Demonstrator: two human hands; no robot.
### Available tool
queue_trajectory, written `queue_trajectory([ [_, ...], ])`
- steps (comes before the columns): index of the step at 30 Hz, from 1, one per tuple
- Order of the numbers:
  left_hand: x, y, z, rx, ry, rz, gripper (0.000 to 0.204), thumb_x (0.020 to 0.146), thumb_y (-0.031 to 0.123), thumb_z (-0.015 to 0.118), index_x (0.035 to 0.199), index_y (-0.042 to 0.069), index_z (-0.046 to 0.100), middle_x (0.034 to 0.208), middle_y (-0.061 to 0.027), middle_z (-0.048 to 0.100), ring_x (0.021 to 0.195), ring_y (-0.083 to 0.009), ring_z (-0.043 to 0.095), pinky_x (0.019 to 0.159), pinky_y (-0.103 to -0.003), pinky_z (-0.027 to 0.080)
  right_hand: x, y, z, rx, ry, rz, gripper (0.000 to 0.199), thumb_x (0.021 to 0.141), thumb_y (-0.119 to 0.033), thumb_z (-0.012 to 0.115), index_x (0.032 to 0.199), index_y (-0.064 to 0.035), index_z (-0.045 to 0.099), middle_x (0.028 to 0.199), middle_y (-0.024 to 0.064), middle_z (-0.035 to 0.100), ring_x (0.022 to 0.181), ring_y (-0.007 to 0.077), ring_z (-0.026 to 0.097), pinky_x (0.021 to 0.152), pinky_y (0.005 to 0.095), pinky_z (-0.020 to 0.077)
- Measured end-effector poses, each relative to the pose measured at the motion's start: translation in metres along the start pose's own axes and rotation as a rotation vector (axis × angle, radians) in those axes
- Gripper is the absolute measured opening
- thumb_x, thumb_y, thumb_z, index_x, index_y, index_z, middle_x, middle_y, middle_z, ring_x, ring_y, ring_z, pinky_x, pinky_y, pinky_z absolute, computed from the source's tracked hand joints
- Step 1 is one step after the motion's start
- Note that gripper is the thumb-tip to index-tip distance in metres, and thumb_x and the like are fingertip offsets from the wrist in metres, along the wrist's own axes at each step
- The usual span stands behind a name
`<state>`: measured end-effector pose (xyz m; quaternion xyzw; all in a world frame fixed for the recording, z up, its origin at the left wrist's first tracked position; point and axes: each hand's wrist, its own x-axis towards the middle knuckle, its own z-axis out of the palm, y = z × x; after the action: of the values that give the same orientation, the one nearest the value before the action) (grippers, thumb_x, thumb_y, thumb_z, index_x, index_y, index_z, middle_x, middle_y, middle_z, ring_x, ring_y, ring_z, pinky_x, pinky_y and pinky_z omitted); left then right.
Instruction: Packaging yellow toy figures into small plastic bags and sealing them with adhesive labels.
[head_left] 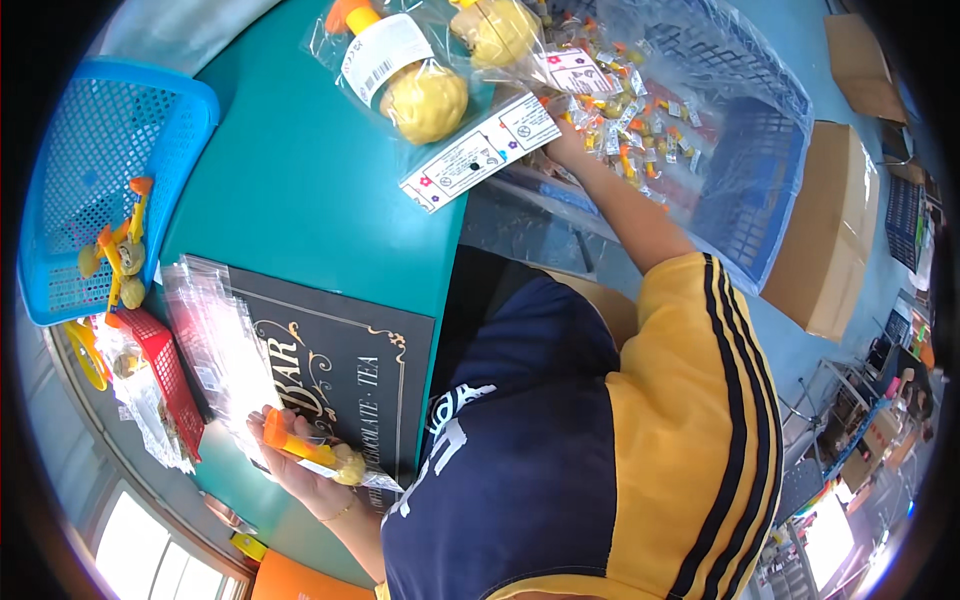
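My left hand (312, 490) is closed around a clear-bagged toy (318, 452) with an orange end and a lumpy yellow ball, over the near part of the table. Stretched toward the blue crate, my right hand (566, 142) is at the end of a printed header strip. That strip belongs to a clear bag (425, 100) holding a similar yellow ball toy with a white label. A second bagged ball toy (497, 32) hangs beside it. The right fingers are partly hidden behind the packaging. Flat clear bags (225, 340) lie stacked beside my left hand.
A plastic-lined blue crate (750, 170) holds many small bagged toys (640, 120). On the green table (320, 190) lie a black printed board (345, 345) and a light-blue basket (90, 130) with loose toys (125, 245). A red basket (165, 370) and cardboard box (835, 230) stand nearby.
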<state>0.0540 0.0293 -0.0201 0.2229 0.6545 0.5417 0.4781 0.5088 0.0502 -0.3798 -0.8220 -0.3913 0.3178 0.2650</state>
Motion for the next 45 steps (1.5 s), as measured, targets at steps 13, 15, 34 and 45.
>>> queue_trajectory([
  [13,0.002,-0.002,-0.012,-0.008,-0.052,0.004,0.031,0.094,0.028,0.052,0.119,0.009,0.055,0.108,-0.0041,0.060,0.086,-0.0140,0.060,0.072,-0.023,0.054,-0.135,0.015,0.088,-0.278,-0.590,-0.028,0.037,0.080,-0.010,0.050,0.117,-0.0072,0.053,0.109,0.0169,0.060,0.096,0.0282,0.061,0.075,0.0390,0.0502],
  [15,0.003,-0.002,-0.012,0.026,-0.025,0.035,0.032,0.093,0.028,0.052,0.119,0.009,0.055,0.108,-0.0037,0.060,0.087,-0.0136,0.060,0.073,-0.023,0.054,-0.135,0.026,0.099,-0.530,-0.496,-0.185,0.043,0.082,-0.012,0.049,0.124,-0.0093,0.048,0.125,0.0160,0.049,0.107,0.0310,0.054,0.083,0.0431,0.0474],
  [34,0.017,-0.003,-0.033,-0.150,-0.254,-0.030,0.034,0.096,0.022,0.045,0.123,0.002,0.050,0.119,-0.0110,0.056,0.096,-0.0229,0.059,0.081,-0.029,0.056,-0.142,-0.179,-0.037,-0.820,-0.747,-0.530,0.022,0.081,-0.021,0.056,0.097,-0.0091,0.066,0.099,0.0112,0.065,0.099,0.0318,0.061,0.082,0.0483,0.0469],
  [45,-0.002,0.013,-0.002,-0.056,-0.242,0.091,0.007,0.095,0.015,0.047,0.095,0.008,0.049,0.087,-0.0011,0.054,0.080,-0.0081,0.053,0.067,-0.021,0.043,-0.222,-0.344,-0.103,0.663,-1.071,-0.763,0.021,0.088,-0.019,0.061,0.101,-0.0039,0.057,0.090,0.0074,0.060,0.072,0.0157,0.061,0.062,0.0295,0.0489],
])
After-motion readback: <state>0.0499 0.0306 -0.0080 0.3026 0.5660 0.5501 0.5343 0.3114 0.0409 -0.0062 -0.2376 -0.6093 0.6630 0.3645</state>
